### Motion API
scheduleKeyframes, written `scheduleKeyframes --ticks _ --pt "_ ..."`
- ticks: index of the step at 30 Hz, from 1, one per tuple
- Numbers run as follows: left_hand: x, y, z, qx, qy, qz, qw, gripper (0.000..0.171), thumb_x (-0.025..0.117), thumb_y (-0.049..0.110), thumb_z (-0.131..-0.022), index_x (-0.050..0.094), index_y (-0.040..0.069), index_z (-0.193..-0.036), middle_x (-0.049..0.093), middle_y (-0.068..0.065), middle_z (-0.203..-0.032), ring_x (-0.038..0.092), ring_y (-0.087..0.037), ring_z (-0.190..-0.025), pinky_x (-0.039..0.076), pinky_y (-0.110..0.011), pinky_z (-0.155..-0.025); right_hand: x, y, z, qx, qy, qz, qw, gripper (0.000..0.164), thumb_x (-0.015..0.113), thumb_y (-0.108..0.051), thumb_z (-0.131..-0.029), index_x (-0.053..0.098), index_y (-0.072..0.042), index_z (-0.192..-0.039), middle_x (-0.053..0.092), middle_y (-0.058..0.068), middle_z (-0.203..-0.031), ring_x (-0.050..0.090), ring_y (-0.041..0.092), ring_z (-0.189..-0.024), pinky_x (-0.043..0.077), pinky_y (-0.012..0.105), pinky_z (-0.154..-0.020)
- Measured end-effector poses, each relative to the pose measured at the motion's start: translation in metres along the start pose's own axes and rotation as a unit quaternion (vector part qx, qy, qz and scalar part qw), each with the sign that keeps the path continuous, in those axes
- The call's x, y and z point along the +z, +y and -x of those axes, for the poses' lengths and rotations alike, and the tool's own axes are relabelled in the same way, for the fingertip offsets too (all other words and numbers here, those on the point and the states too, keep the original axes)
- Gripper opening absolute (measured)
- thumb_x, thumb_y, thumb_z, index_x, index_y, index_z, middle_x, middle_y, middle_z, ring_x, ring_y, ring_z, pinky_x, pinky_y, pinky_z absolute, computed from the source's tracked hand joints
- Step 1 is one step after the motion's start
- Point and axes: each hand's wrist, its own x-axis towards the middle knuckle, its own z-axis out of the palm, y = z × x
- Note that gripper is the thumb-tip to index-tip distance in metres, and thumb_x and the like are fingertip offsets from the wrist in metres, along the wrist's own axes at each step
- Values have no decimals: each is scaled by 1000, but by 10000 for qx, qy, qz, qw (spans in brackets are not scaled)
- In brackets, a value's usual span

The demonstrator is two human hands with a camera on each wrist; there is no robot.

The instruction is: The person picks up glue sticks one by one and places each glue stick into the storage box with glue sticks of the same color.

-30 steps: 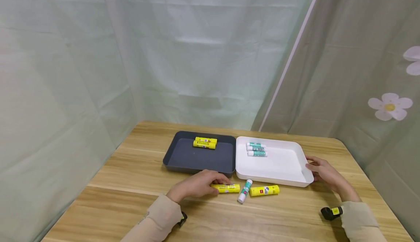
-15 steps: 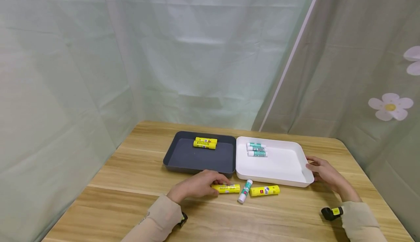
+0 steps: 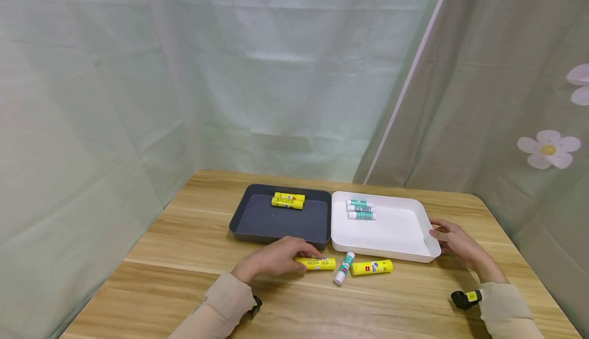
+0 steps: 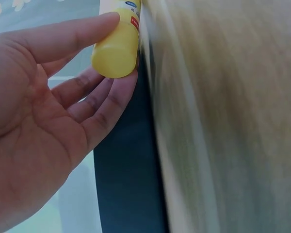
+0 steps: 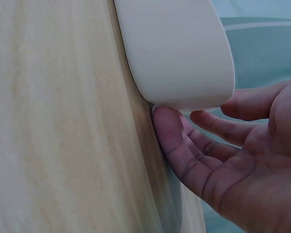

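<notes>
In the head view my left hand (image 3: pixel 278 260) pinches a yellow glue stick (image 3: pixel 318 264) lying in front of the dark grey tray (image 3: pixel 239 235). The left wrist view has the thumb on one side of this glue stick (image 4: pixel 115 56) and fingertips on the other. My right hand (image 3: pixel 460 242) holds the right end of the white tray (image 3: pixel 386 252); the right wrist view shows its thumb by the rim and fingertips against the tray wall (image 5: pixel 179 53). Between the hands lie a white-and-green glue stick (image 3: pixel 344 268) and another yellow glue stick (image 3: pixel 371 267).
Two yellow glue sticks (image 3: pixel 287 203) lie in the grey tray. Three white-and-green glue sticks (image 3: pixel 361 216) lie in the white tray. The trays stand side by side on a wooden table (image 3: pixel 184 226), with curtains (image 3: pixel 294 73) behind it.
My left hand and its glue stick have shifted very slightly to the left. The right hand and the trays stay in place.
</notes>
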Motion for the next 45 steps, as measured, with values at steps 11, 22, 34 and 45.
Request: scheduleKeyframes --ticks 11,22,34,45 --pt "-10 -5 3 -69 61 433 9990 39 73 3 -95 74 24 -129 69 10 -122 61 -6 -108 51 -29 -94 -1 1 0 40 14 5 10000 62 44 -17 -112 18 16 -157 50 33 -131 62 26 -103 57 36 -81" --pt "-16 -7 3 -93 119 775 9969 38 74 8 -97 73 25 -130 69 10 -123 61 -6 -106 51 -28 -91 -3 0 1 32 22 -9 10000 62 45 -17 -112 18 16 -157 50 34 -131 63 27 -103 57 37 -82" --pt "-29 -14 7 208 563 832 9947 37 75 10 -96 72 20 -132 72 5 -125 61 -10 -100 52 -29 -86 -4 3 2 50 43 -25 10000 62 45 -17 -112 18 16 -157 51 33 -131 63 26 -102 58 36 -81" --pt "-40 -22 15 75 841 854 9928 35 72 10 -98 71 17 -133 71 2 -125 65 -18 -114 52 -36 -95 0 1 -1 22 -7 -120 9999 61 45 -16 -112 18 16 -156 51 33 -131 64 27 -103 58 36 -81"
